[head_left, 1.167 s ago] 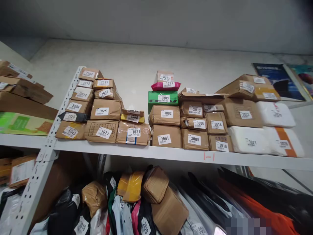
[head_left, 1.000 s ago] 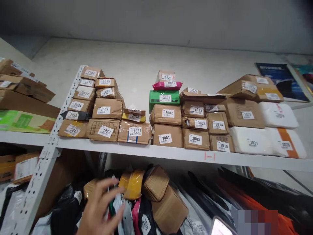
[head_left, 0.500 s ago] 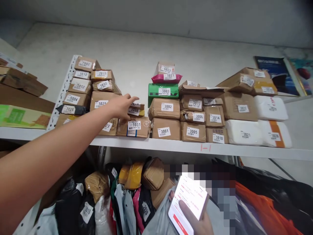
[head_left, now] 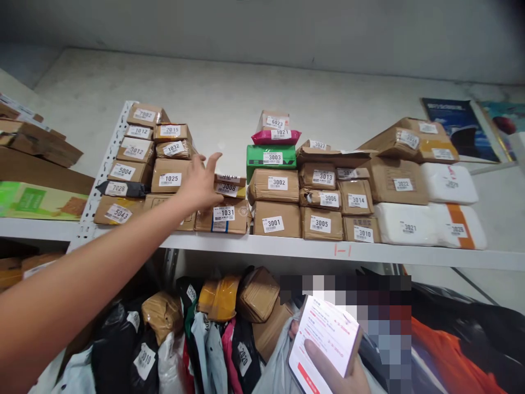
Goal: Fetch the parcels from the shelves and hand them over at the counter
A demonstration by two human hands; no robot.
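My left hand [head_left: 200, 183] reaches up to the white shelf [head_left: 287, 250] with fingers spread, in front of brown parcel 1023 and beside parcel 1025 [head_left: 170, 176]. Its fingertips sit near the small yellow parcel 3008 [head_left: 228, 190], which lies on top of parcel 1031 [head_left: 223, 216]. It holds nothing. At the bottom of the view, my right hand [head_left: 334, 372] holds a phone [head_left: 324, 342] with a lit white and red screen.
Numbered brown boxes, a green parcel 3003 [head_left: 271, 158], a pink one [head_left: 275, 135] and white soft packages [head_left: 426, 223] fill the shelf. Black, grey and brown bagged parcels [head_left: 197, 339] crowd the level below. More cartons [head_left: 36, 164] sit on the left shelf.
My left hand rose from the lower level to the stacked parcels and spread its fingers. The phone in my right hand came up into view.
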